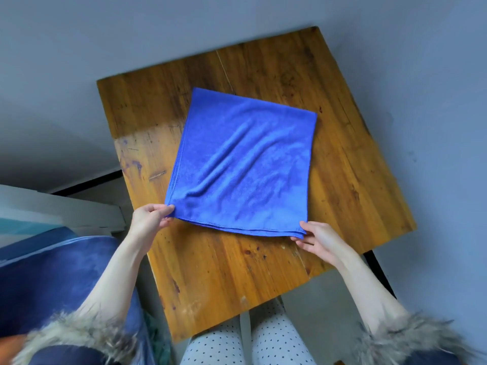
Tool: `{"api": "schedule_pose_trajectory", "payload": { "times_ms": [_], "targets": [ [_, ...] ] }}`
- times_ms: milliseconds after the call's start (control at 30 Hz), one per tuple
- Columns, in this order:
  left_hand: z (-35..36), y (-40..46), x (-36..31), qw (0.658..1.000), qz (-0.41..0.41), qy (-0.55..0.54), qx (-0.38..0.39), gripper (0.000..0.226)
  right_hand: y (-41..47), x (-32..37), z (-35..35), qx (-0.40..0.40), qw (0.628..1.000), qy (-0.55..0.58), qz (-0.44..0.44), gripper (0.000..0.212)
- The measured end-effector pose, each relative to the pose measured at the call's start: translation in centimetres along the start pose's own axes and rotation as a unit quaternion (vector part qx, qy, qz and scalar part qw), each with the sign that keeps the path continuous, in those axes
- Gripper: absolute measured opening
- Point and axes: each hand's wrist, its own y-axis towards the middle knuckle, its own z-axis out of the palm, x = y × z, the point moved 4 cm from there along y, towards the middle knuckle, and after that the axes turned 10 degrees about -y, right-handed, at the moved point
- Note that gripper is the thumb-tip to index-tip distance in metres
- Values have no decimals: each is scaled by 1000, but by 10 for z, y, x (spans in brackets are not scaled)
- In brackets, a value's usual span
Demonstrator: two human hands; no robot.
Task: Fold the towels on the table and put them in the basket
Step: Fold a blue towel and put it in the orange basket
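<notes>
Pinching the near-left corner of the blue towel (242, 164), the left hand (149, 216) has thumb and fingertips closed on the hem, so this grip is shut tight on cloth. The right hand (317, 239) takes the near-right corner the same way, thumb on top and fingers curled beneath the doubled edge, grip closed on the fabric. Both bare forearms run back to shaggy grey-brown fur cuffs (79, 335) on a dark sleeve.

Between the two corners the near edge shows two stitched layers lying one over the other, so the towel is folded at least once. It is a soft, napped microfibre, roughly square in outline, lying flat on the bench (342, 167) with several long diagonal ripples running across its middle. Its far corners rest well inside the bench top.

That bench is varnished plank wood, amber-brown, rectangular, with visible grain, dark knots, scratches and worn pale patches near the left and near edges. Black metal legs show beneath. White dotted trousers (250, 343) sit below the near edge, and a deep blue velvety fabric (52, 272) lies to the left.
</notes>
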Motion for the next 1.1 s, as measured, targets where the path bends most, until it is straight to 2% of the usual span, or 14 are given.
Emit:
{"api": "schedule_pose_trajectory", "payload": {
  "times_ms": [167,233,367,633,767,867,967,1067,1100],
  "targets": [
    [-2,-18,-50,980,-18,-197,8,4,-28,53,-30,-14,989,133,-62,10],
    [5,-32,-78,969,-8,-244,26,4,-40,83,-41,-13,979,185,-84,6],
    [17,-66,-135,955,24,-289,60,6,-73,146,-51,15,965,229,-126,5],
    [21,-128,-220,942,73,-318,80,8,-132,236,-65,33,959,189,-206,9],
    [17,-146,-236,952,105,-279,67,8,-146,255,-65,38,960,154,-230,12],
    [11,-156,-248,960,181,-206,51,13,-156,268,-63,50,950,140,-275,19],
    [11,-167,-257,957,247,-138,69,16,-166,279,-58,54,933,98,-342,19],
    [8,-176,-258,950,272,-98,115,18,-171,283,-55,51,909,8,-413,17],
    [7,-179,-258,948,280,-76,130,19,-172,283,-55,16,896,-64,-440,20]
  ]
}}
